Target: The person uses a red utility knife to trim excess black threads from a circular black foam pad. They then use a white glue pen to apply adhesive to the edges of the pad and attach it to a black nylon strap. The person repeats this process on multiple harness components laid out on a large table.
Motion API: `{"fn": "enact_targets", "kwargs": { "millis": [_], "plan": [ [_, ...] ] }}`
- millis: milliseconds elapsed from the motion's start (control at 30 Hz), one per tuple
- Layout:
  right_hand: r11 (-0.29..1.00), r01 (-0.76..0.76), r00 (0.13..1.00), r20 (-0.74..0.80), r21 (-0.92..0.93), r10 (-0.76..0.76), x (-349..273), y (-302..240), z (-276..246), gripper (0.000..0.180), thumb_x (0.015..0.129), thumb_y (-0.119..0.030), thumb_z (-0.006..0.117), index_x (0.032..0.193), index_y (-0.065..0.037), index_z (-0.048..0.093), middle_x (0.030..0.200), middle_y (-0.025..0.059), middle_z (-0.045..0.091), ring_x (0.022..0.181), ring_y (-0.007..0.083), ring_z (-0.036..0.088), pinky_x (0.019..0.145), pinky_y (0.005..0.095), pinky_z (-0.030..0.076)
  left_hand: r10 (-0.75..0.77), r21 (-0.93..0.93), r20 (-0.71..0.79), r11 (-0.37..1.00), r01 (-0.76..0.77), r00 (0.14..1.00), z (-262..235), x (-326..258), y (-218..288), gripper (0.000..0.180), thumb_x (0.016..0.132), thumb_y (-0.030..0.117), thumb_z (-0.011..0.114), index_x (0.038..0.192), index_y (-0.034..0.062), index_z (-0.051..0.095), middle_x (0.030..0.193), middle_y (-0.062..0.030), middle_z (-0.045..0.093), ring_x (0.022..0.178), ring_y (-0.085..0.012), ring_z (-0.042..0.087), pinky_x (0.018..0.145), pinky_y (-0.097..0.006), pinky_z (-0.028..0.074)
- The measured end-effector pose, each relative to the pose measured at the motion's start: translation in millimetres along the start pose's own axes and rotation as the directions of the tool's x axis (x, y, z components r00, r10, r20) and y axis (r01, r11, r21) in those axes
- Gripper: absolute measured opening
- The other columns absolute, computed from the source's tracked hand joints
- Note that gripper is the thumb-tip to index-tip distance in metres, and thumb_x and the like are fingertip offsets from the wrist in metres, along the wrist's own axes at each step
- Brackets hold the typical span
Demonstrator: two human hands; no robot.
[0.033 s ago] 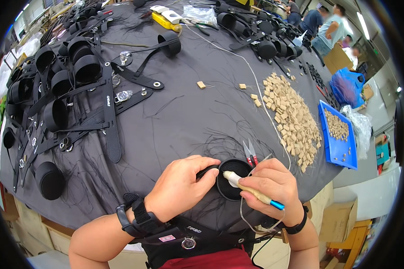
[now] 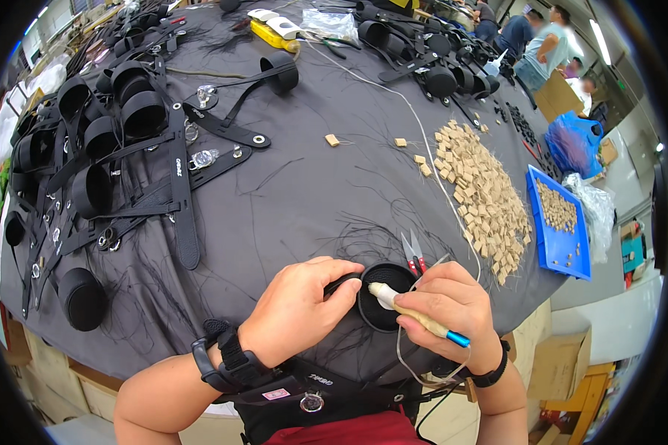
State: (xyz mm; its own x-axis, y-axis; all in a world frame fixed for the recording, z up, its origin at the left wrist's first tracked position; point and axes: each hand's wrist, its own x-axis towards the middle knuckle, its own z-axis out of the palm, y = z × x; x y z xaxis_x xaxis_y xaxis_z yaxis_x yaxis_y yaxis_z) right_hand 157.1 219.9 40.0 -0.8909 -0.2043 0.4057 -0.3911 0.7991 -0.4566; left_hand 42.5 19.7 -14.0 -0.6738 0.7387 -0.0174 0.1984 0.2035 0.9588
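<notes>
My left hand pinches the edge of a black strap between thumb and forefinger. That strap belongs to a round black cup-shaped piece, whose opening faces up at the table's near side. In my right hand is a pen-shaped corded tool with a beige wrapped grip, white collar and blue end. Its front end points into the cup's mouth, close to my left thumb; I cannot tell if it touches the strap. Just behind the cup lie red-handled thread snips, blades apart. Loose black threads are scattered around.
Black strap pieces with cups crowd the left side. On the right are a heap of small tan squares and a blue tray with tan bits. A white cord runs from a yellow-and-white power strip. People stand far right.
</notes>
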Motion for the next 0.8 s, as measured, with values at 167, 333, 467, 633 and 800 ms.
{"fn": "enact_targets", "kwargs": {
  "millis": [167,333,467,633,800],
  "plan": [
    [1.0,-0.01,0.999,-0.041,-0.008,0.01,-3.1,1.6,0.2,0.032,0.069,-0.006,0.084,0.099,-0.004,0.073,0.082,0.0077,0.065,0.081,0.0272,0.063,0.071,0.035,0.054,-0.008,-0.011,0.014,1.0,0.008,1.0,0.1,0.6,-0.2,0.028,0.097,0.012,0.061,0.12,-0.0031,0.066,0.094,-0.0072,0.066,0.063,-0.0098,0.064,0.057,-0.023,0.05],
    [1.0,-0.005,1.0,-0.028,0.021,0.005,-5.1,3.2,-0.1,0.032,0.068,-0.006,0.084,0.099,-0.005,0.073,0.083,0.0071,0.065,0.082,0.0269,0.063,0.072,0.0352,0.054,-0.004,-0.007,0.014,1.0,0.005,1.0,-0.5,0.8,-0.8,0.028,0.097,0.012,0.062,0.12,-0.0033,0.066,0.093,-0.0072,0.065,0.064,-0.01,0.064,0.058,-0.023,0.051],
    [1.0,0.0,1.0,-0.024,0.026,0.0,-5.7,3.5,0.5,0.032,0.069,-0.007,0.084,0.099,-0.005,0.073,0.083,0.0067,0.065,0.081,0.0266,0.063,0.073,0.0356,0.054,-0.024,-0.021,0.021,0.999,0.025,0.999,-1.7,0.4,1.7,0.028,0.097,0.012,0.062,0.12,-0.0035,0.066,0.093,-0.0073,0.065,0.064,-0.01,0.064,0.058,-0.023,0.051],
    [1.0,-0.008,1.0,-0.023,0.018,0.009,-5.3,2.9,1.7,0.031,0.069,-0.008,0.084,0.098,-0.006,0.073,0.082,0.0063,0.065,0.081,0.0265,0.062,0.073,0.036,0.053,-0.005,-0.005,0.019,1.0,0.005,1.0,-1.4,0.7,-0.8,0.028,0.097,0.012,0.062,0.12,-0.0034,0.066,0.092,-0.007,0.064,0.064,-0.0096,0.064,0.057,-0.023,0.051],
    [1.0,-0.015,1.0,-0.012,0.012,0.015,-4.7,3.0,1.7,0.031,0.069,-0.008,0.084,0.098,-0.006,0.073,0.082,0.0062,0.064,0.08,0.0265,0.062,0.073,0.0365,0.052,-0.057,-0.048,-0.02,0.997,0.056,0.998,0.0,0.1,4.6,0.029,0.091,0.016,0.063,0.114,-0.0017,0.069,0.092,-0.0178,0.068,0.07,-0.0281,0.064,0.065,-0.034,0.049]
  ]
}}
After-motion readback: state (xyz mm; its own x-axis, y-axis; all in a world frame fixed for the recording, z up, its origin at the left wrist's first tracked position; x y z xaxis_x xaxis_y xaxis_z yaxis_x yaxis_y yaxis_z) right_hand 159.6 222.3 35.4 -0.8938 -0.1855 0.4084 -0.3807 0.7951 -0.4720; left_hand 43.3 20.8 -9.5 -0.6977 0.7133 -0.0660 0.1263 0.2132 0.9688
